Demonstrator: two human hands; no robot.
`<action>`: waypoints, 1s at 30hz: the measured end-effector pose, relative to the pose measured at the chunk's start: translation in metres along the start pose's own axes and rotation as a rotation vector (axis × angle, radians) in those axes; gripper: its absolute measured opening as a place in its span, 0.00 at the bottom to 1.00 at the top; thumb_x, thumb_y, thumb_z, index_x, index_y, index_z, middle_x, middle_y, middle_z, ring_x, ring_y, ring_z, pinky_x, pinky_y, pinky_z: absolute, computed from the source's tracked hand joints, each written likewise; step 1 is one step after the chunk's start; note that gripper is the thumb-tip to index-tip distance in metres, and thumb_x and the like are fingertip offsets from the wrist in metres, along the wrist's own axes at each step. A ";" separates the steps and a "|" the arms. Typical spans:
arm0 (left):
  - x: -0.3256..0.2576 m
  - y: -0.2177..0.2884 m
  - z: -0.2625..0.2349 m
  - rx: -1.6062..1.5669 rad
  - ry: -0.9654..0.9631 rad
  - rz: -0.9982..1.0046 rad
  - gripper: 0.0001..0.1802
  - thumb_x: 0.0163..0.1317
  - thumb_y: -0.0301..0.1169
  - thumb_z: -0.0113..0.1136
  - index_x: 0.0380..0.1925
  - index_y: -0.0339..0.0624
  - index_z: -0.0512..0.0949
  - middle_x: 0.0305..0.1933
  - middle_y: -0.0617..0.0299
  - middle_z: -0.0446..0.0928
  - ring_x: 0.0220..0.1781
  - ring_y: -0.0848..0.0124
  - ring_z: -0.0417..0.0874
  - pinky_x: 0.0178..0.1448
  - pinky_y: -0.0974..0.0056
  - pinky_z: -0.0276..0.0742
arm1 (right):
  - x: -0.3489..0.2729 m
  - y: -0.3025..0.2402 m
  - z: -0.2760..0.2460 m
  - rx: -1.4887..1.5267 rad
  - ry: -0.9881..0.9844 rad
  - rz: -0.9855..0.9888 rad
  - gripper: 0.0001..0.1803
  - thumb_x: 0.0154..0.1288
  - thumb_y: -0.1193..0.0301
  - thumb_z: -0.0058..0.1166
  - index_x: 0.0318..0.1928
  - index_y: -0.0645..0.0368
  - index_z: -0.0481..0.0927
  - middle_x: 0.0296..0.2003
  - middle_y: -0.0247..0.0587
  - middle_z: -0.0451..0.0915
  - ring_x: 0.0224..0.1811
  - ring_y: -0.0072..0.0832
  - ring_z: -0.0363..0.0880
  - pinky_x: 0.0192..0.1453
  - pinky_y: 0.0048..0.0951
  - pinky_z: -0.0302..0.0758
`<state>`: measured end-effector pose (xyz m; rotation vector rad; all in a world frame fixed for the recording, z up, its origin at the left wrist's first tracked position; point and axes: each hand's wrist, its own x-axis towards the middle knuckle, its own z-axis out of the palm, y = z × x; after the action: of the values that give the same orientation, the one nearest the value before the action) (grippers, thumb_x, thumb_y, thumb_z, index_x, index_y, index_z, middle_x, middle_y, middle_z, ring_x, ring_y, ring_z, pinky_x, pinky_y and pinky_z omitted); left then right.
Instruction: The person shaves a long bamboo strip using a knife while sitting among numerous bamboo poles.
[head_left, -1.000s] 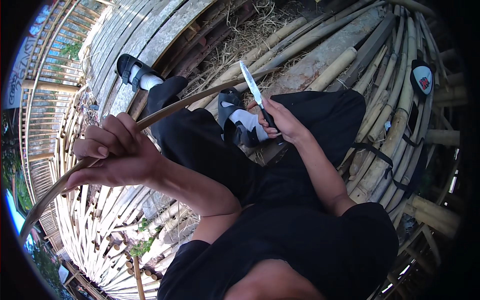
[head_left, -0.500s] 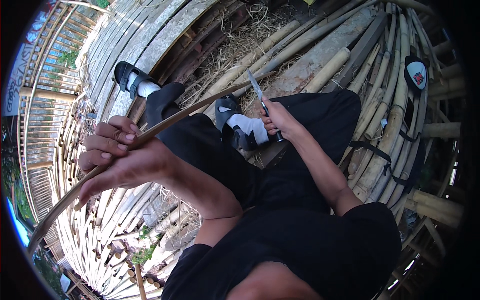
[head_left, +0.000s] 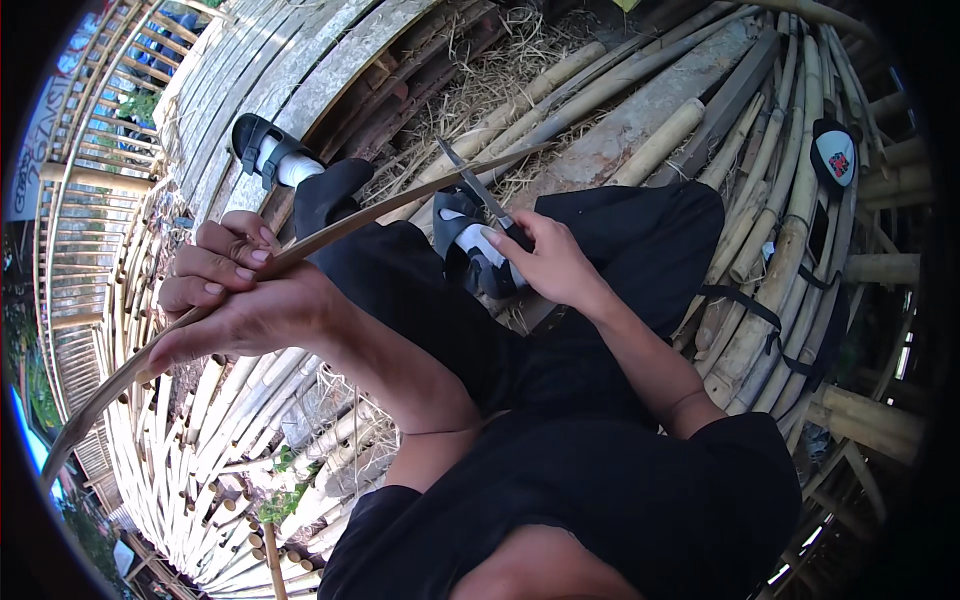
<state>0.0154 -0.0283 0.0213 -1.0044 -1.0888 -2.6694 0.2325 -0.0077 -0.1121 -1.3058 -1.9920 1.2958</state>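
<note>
A long, thin bamboo strip [head_left: 370, 212] slants across the view from the lower left to the upper middle. My left hand [head_left: 245, 290] is closed around it, fingers curled over the strip and thumb stretched along it. In my right hand [head_left: 552, 262] is a knife [head_left: 478, 187] with a dark handle, held with the thumb toward the blade. The blade points up and left and crosses the strip near its far part; whether it bites into the strip I cannot tell. My legs in black trousers and sandalled feet [head_left: 465, 235] lie beneath.
Bamboo poles [head_left: 655, 142] lie ahead and to the right, over straw scraps [head_left: 520, 75]. Grey planks [head_left: 290, 55] form a platform at the far left, beside a bamboo fence [head_left: 95, 200]. A dark pouch with a white patch [head_left: 833, 152] and a black strap [head_left: 745, 297] rest on poles at right.
My right hand has turned the knife so its blade tilts further left and now crosses the strip. The left hand still holds the strip, nearly unmoved.
</note>
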 end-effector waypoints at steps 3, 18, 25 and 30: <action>-0.004 0.002 0.005 -0.012 -0.002 0.004 0.35 0.60 0.69 0.24 0.15 0.50 0.55 0.10 0.69 0.51 0.10 0.79 0.52 0.15 0.74 0.57 | -0.009 0.002 0.008 -0.279 0.089 0.004 0.19 0.68 0.60 0.47 0.39 0.67 0.69 0.18 0.37 0.74 0.18 0.25 0.73 0.24 0.34 0.67; 0.000 -0.001 -0.001 0.036 0.023 -0.009 0.35 0.59 0.70 0.24 0.15 0.50 0.55 0.10 0.68 0.51 0.11 0.78 0.52 0.16 0.73 0.61 | 0.001 -0.001 -0.008 -0.362 0.009 0.160 0.17 0.69 0.61 0.41 0.36 0.66 0.73 0.28 0.64 0.77 0.37 0.58 0.75 0.42 0.51 0.70; -0.003 0.002 0.010 0.174 0.050 0.053 0.34 0.60 0.69 0.23 0.15 0.51 0.54 0.12 0.68 0.52 0.13 0.78 0.54 0.20 0.72 0.61 | -0.021 -0.063 0.002 -0.213 -0.045 -0.021 0.15 0.67 0.66 0.45 0.32 0.68 0.70 0.19 0.60 0.74 0.27 0.55 0.76 0.30 0.50 0.71; -0.002 0.002 0.005 0.188 0.088 0.041 0.35 0.60 0.69 0.21 0.15 0.51 0.53 0.16 0.68 0.52 0.18 0.77 0.53 0.31 0.66 0.64 | -0.010 -0.051 0.001 -0.171 -0.003 -0.127 0.14 0.68 0.66 0.44 0.31 0.65 0.68 0.16 0.58 0.72 0.19 0.52 0.73 0.23 0.44 0.70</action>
<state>0.0205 -0.0263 0.0240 -0.8574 -1.2577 -2.4963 0.2121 -0.0228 -0.0663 -1.2290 -2.1898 1.0910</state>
